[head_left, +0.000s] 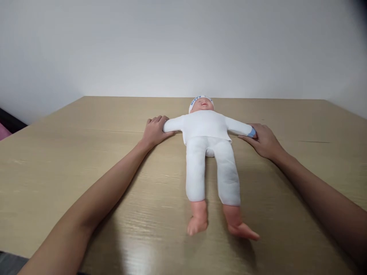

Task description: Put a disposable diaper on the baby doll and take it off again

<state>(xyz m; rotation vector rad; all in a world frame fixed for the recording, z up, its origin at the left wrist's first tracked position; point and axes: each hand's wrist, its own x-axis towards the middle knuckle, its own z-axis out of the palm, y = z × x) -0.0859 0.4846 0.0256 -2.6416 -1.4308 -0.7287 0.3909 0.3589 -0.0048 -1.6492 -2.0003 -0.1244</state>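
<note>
A baby doll (208,130) in a white suit and a white cap with blue letters lies on its back on a light wooden table (86,160), head toward the far wall, bare feet toward me, arms spread sideways. My left hand (155,131) is closed round the end of the doll's arm on the left side. My right hand (263,141) grips the end of the other arm, where a blue cuff shows between my fingers. Both of my forearms stretch out over the table.
A plain white wall rises behind the table's far edge. At the far left, beyond the table's corner, a dark strip and something pink (3,131) show. A thin seam runs across the tabletop at the level of the doll's chest.
</note>
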